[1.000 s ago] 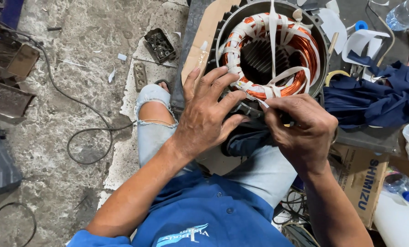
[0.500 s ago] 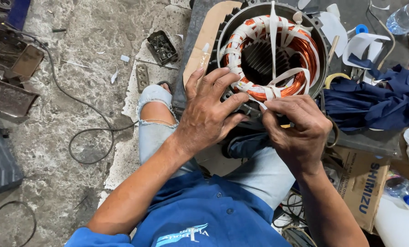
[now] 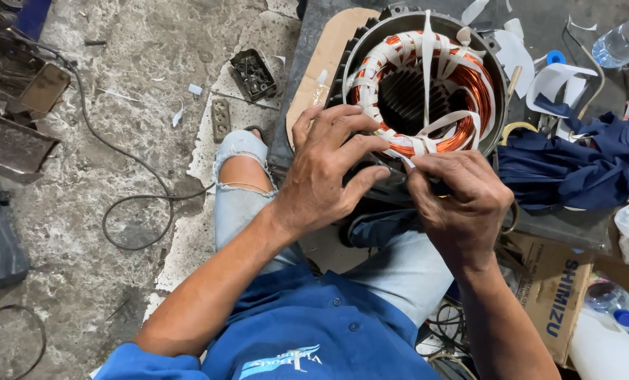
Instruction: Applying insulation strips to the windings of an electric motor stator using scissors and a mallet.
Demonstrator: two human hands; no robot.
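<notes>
A round motor stator with copper windings bound in white tape sits in its dark metal housing in front of me. My left hand rests spread on the near left rim of the housing, fingers pressing the windings. My right hand is at the near edge of the windings, its fingers pinched on a strip of white tape that runs across the coil. What the right fingertips hold beneath is hidden.
A dark blue cloth lies to the right, with a plastic bottle at the far right. A cardboard box sits at my right knee. A black cable loops on the concrete floor, with a terminal block beyond.
My right hand has drawn slightly nearer and lower along the coil's edge, pulling on the white tape. My left hand stays on the rim.
</notes>
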